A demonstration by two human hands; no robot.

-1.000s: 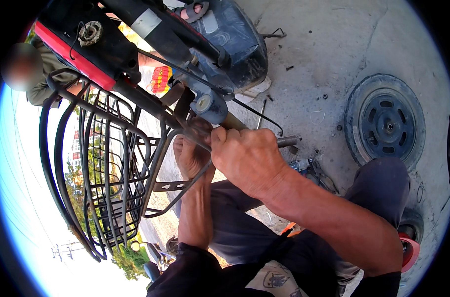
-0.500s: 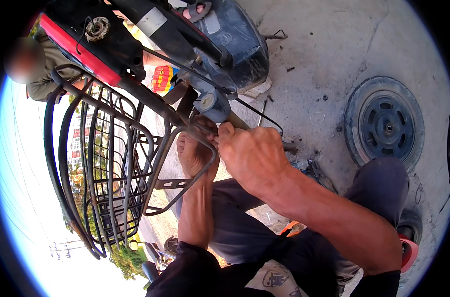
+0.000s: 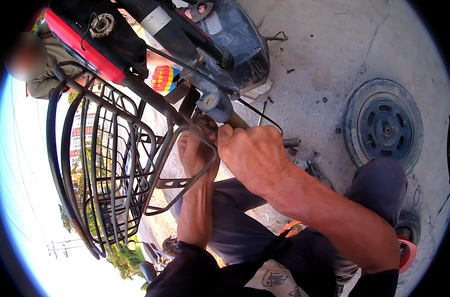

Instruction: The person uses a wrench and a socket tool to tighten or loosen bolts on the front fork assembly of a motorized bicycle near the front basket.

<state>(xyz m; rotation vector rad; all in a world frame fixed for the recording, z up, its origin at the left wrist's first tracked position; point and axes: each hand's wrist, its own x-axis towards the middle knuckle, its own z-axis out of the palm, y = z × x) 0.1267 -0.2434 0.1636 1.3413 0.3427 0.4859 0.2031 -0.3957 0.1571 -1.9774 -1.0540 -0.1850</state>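
Note:
A two-wheeler's front end hangs over my lap, with a black wire basket (image 3: 113, 163) on its left side. Just below a grey cylindrical fork part (image 3: 215, 105), my two hands meet. My left hand (image 3: 197, 148) reaches up behind a bent basket bar, its fingers curled and partly hidden by the frame. My right hand (image 3: 254, 156) is closed beside it, thumb and forefinger pinched against the same spot. Whatever the fingers grip there is hidden. A thin black cable (image 3: 259, 116) runs past the right hand, near a metal tube end (image 3: 291, 143).
A detached wheel with tyre (image 3: 383, 129) lies on the concrete at the right. Bolts and a screwdriver-like rod (image 3: 263, 113) lie scattered. Another person (image 3: 56, 64) is at the upper left; a red, yellow and blue patterned thing (image 3: 163, 79) shows behind the frame.
Both hands stay at the same spot, with the right hand's grip turned very slightly. The frame and basket have shifted a little to the right in the picture.

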